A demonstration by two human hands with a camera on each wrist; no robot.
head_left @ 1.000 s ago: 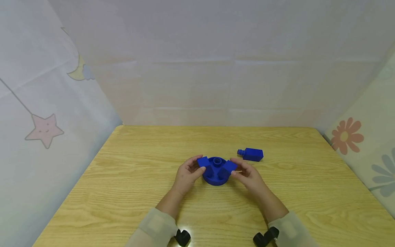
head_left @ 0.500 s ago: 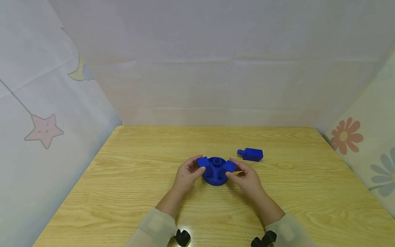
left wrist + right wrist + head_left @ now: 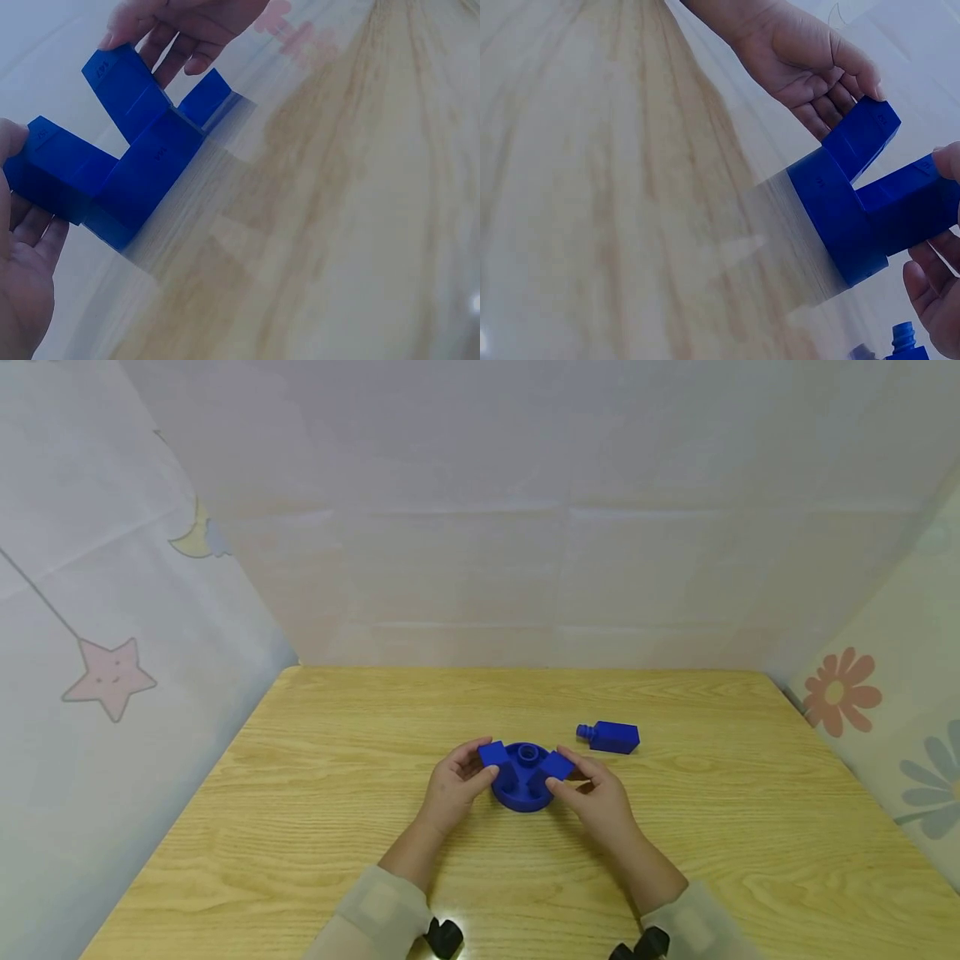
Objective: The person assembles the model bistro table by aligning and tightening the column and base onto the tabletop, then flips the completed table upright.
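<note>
A: What sits between the 2 hands?

B: A blue round base (image 3: 522, 788) with a hub in the middle and block-shaped arms sticking out from it. It rests flat on the wooden counter (image 3: 315, 793), so the counter takes its weight and the hands only have to steady it.

A: How is the left hand (image 3: 452, 788) on it?

B: Its thumb and fingers curl round the left blue arm (image 3: 495, 754); the left wrist view shows the thumb on top of that block and the fingers under it. That grip looks meant to stop the base from turning.

A: And the right hand (image 3: 596, 797)?

B: It pinches the right blue arm (image 3: 557, 766) between thumb and fingertips, thumb on the near side. With 1 hand on each side the piece is braced from both directions. In my judgement that suits pressing or adjusting an arm without the base sliding.

A: Anything else close by?

B: A separate blue block with a round peg (image 3: 611, 736) lies on its side just beyond the right hand, apart from the base, peg pointing left toward it. It is within easy reach and touched by neither hand.

A: And farther out?

B: Pale fabric walls stand round the counter, with a pink star (image 3: 110, 676) off to the left of the left hand and a flower print (image 3: 842, 692) to the right of the right hand.
</note>
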